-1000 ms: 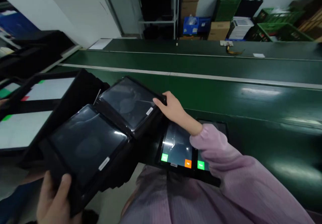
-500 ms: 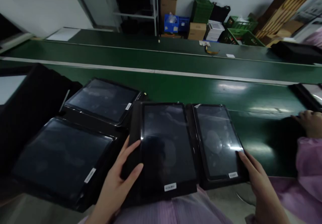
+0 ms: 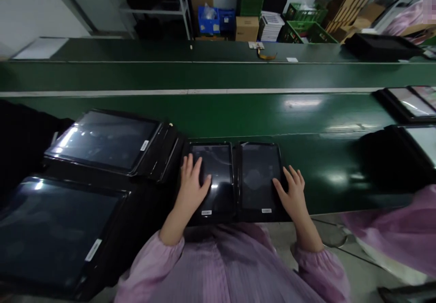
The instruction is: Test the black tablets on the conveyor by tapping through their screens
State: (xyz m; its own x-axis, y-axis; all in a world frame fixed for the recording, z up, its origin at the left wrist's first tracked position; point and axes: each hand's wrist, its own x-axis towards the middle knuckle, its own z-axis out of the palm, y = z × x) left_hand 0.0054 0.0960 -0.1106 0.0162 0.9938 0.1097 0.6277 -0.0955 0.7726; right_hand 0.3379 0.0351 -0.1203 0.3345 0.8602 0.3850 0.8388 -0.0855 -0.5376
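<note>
Two dark flat screen panels lie side by side in a black tray (image 3: pixel 235 217) at the table edge in front of me. Each carries a small white label at its lower edge. My left hand (image 3: pixel 191 186) rests over the left border of the left screen panel (image 3: pixel 221 171), fingers spread. At the outer side of the right screen panel (image 3: pixel 258 171), my right hand (image 3: pixel 292 193) lies with its thumb over the border and fingers apart. Neither hand grips anything that I can see.
To the left are stacked black trays with another screen panel (image 3: pixel 105 141) and a nearer panel (image 3: pixel 51 230). A green work surface (image 3: pixel 238 114) runs across. At the right sit more trays with panels (image 3: pixel 412 101), beside a co-worker's pink sleeve (image 3: pixel 398 230).
The tray with the two panels now lies flatter and farther from me on the table. Both hands have moved forward with it and the fingers are spread. The co-worker's hand has left view.
</note>
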